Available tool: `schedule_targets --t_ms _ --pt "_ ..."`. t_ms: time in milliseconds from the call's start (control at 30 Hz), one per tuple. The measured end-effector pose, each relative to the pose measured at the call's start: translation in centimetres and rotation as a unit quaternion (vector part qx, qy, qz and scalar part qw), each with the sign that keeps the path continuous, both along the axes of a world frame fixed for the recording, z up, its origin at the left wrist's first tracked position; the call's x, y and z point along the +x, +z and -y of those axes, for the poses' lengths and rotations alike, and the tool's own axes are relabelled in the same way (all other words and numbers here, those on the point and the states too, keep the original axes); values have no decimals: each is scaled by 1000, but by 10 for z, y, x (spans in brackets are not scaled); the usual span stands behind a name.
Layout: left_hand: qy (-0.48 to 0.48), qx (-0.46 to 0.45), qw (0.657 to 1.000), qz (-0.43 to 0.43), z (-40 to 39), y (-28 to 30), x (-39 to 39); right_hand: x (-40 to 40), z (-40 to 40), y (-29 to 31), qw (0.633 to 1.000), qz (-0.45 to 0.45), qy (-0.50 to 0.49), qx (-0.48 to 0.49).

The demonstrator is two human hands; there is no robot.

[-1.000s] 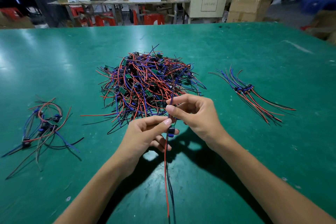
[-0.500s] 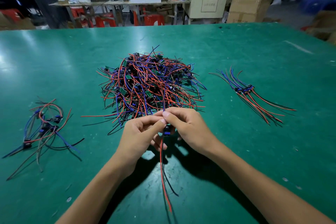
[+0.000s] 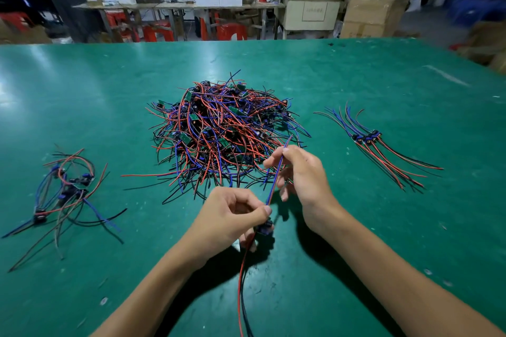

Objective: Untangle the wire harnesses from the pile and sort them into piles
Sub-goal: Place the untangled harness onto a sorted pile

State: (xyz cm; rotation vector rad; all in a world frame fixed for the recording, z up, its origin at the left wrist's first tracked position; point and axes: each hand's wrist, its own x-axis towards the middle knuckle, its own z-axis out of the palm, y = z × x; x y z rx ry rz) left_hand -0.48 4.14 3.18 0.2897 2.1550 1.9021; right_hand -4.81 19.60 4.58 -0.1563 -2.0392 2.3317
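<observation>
The cabinet (image 3: pixel 312 12) at the back has a label (image 3: pixel 314 11), but its words are too blurry to read.

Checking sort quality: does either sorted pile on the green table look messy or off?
Yes: the left pile is looped and crossed, its wires splaying every way, while the right pile lies combed and parallel. Nothing looks damaged.

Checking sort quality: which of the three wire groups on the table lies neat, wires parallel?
The right pile: its harnesses lie side by side, connectors bunched together. The left pile is looped and crossed, and the big centre pile is a tangle.
</observation>
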Motion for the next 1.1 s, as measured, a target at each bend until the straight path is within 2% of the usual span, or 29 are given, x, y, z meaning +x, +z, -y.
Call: schedule_targets --t_ms 200,333,400,467,600,800,1100 --pt "-14 -8 1000 -4 2 -2 0 -1 -5 4 987 80 56 -126" --pt "-27 1 1000 6 2 -1 -1 -2 -11 4 956 124 85 -252" --pt "-23 1 1000 4 2 -1 -1 -2 -10 3 946 128 89 -285" --pt "-13 8 1000 1 2 -2 -1 -1 -9 3 953 104 90 -270" --pt "17 40 999 1 4 -2 -1 -4 -11 5 983 19 101 -149" --pt "91 97 991 26 7 -2 -8 10 1 1 975 -56 213 28" --pt "113 130 984 49 7 -4 -10 18 13 -4 976 -76 200 38"
